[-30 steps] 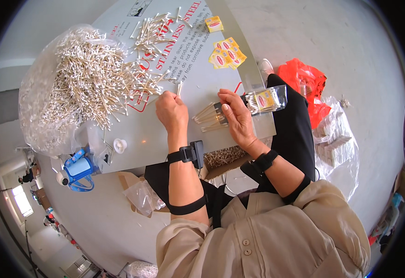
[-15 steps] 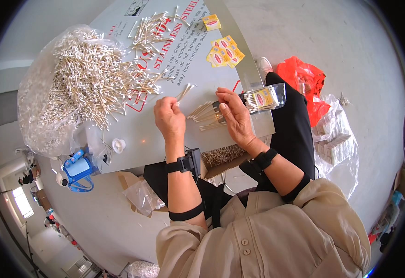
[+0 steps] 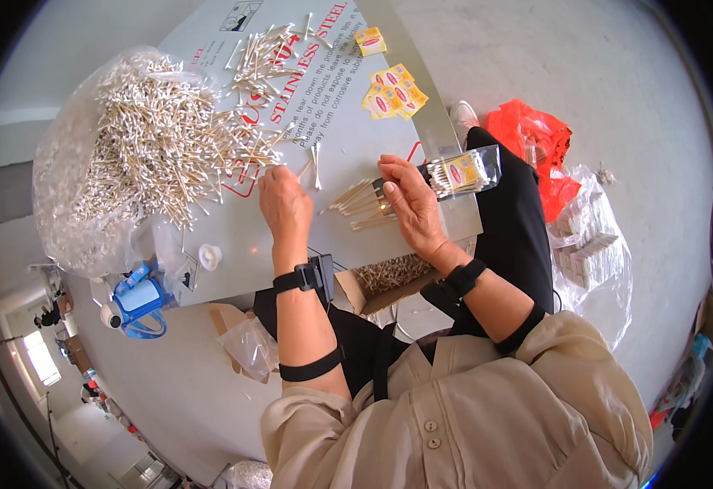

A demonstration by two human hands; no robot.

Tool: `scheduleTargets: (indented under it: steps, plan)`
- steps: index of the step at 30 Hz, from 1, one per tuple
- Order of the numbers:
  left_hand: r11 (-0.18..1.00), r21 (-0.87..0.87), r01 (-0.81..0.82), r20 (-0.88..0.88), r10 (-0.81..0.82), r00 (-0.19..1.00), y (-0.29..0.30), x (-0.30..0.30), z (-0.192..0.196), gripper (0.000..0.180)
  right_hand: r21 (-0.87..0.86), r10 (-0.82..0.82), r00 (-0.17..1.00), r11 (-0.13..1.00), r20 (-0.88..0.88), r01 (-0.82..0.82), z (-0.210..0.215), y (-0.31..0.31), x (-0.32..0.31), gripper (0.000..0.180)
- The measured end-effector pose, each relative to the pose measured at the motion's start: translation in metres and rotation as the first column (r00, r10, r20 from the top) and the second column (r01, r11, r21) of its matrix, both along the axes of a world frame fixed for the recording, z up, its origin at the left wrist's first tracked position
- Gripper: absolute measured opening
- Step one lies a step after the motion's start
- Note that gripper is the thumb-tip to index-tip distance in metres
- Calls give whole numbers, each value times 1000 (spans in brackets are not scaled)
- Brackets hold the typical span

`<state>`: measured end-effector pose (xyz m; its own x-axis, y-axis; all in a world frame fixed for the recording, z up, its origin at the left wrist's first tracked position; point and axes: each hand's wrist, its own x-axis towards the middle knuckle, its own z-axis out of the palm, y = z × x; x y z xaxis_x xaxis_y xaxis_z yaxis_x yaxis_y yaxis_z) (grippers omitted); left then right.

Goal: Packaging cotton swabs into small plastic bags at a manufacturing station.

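Jutting over pale floor (image 3: pixel 552 49), a grey table (image 3: pixel 246 262) bears swabs (image 3: pixel 161 138).

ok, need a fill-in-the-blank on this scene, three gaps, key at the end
1. The right hand lies over a clear packet with a mainly ____ label.
2. In the picture, the big swab-filled bag sits to the ____ of the left hand.
3. The strapped bottle is ____.

Missing words: yellow; left; blue.

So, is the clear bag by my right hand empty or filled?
At least partly filled: cotton swabs and a yellow card show through the clear bag.
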<state>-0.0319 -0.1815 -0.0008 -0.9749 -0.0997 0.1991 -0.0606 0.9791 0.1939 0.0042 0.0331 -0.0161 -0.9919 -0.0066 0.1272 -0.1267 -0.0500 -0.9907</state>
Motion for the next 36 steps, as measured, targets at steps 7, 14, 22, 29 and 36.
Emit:
scheduleTargets:
  steps: [7, 14, 22, 29, 36]
  plan:
    - [974, 225, -30, -40, 40, 998, 16, 3, -1, 12, 17, -3, 1000, 1000, -11, 4, 1, 0, 0, 23]
    - [997, 24, -71, -131, 73, 989, 11, 10, -8, 12, 0, -8, 1000, 1000, 3, 8, 0, -1, 1, 22]
    - [962, 274, 5, -195, 50, 980, 7, 33, 5, 9, 35, -4, 999, 999, -35, 5, 1, -2, 0, 22]
    - [579, 792, -195, 347, -164, 924, 8, 74, 44, 6, 25, -33, 999, 999, -28, 34, -3, 5, -1, 20]
    - [741, 655, -147, 131, 81, 988, 17, 38, 10, 12, -12, 18, 1000, 1000, 11, -18, -3, 1, 0, 24]
